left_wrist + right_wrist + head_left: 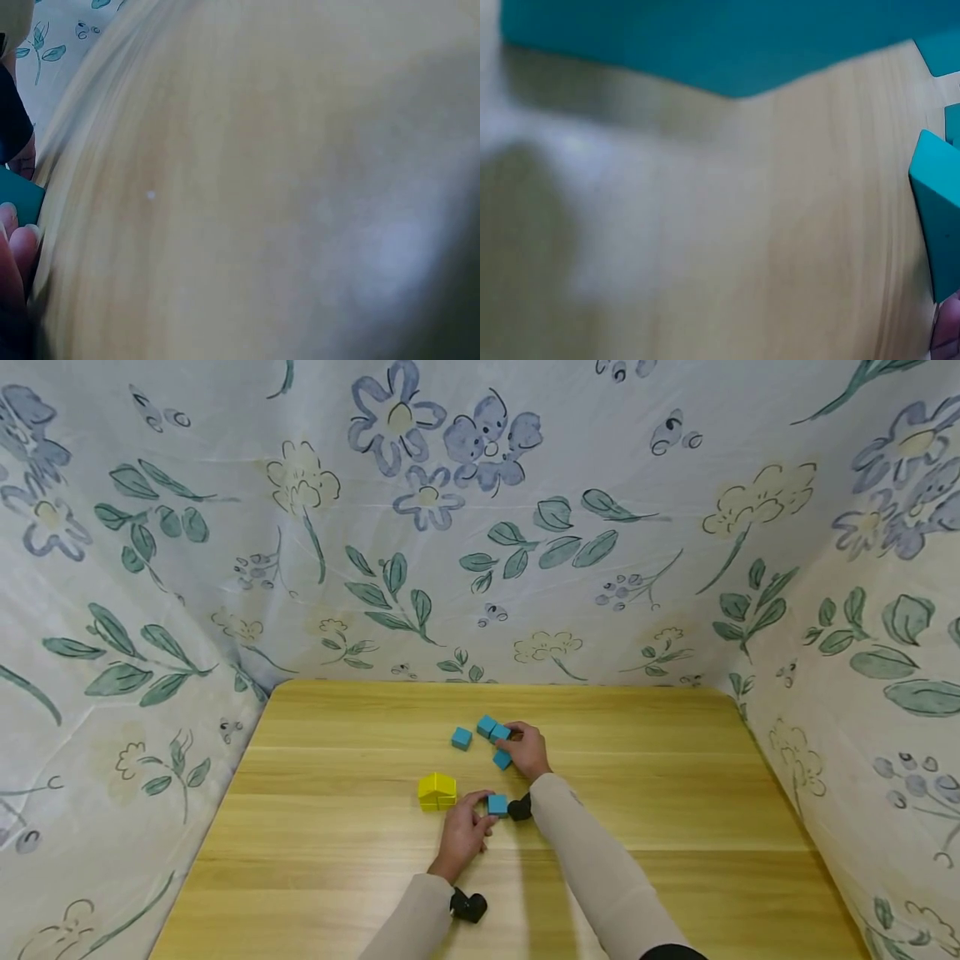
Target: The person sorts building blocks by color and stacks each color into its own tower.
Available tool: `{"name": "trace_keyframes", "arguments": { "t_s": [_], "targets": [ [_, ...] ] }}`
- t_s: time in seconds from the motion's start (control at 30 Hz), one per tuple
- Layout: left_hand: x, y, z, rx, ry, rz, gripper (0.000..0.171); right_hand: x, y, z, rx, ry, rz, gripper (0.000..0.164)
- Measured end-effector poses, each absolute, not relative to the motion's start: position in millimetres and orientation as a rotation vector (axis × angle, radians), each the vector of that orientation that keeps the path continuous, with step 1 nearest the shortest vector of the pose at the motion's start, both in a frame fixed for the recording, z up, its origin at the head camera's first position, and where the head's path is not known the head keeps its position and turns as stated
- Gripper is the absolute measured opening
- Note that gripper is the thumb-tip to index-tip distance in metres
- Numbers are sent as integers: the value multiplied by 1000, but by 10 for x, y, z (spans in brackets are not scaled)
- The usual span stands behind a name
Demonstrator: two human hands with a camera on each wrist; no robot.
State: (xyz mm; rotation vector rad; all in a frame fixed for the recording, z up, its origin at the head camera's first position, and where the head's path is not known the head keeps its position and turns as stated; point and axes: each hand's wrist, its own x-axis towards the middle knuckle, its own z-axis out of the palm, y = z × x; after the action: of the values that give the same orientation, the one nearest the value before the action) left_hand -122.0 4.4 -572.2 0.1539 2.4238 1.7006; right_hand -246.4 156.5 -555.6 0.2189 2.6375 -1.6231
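Observation:
My left hand holds a single blue block, with finger and thumb at opposite sides of it. In the left wrist view, fingertips lie against a teal-looking block. Farther up the table, my right hand pinches a blue cube at the right end of a small group. Beside it is another blue cube, and a further blue block sits just below the fingers. In the right wrist view, a fingertip shows under a tilted blue block.
A small yellow block structure with a peaked top stands left of my left hand. One loose blue cube lies left of the group. The wooden table meets floral cloth at its back and sides.

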Motion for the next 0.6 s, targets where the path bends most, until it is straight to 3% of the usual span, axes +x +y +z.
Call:
{"name": "trace_keyframes", "arguments": {
  "t_s": [0.6],
  "targets": [
    [-1212, 63, -5725, 147, 2431, 1695, 39, -2027, 1718, -5238, -28, 2569, -1823, 37]
  ]
}}
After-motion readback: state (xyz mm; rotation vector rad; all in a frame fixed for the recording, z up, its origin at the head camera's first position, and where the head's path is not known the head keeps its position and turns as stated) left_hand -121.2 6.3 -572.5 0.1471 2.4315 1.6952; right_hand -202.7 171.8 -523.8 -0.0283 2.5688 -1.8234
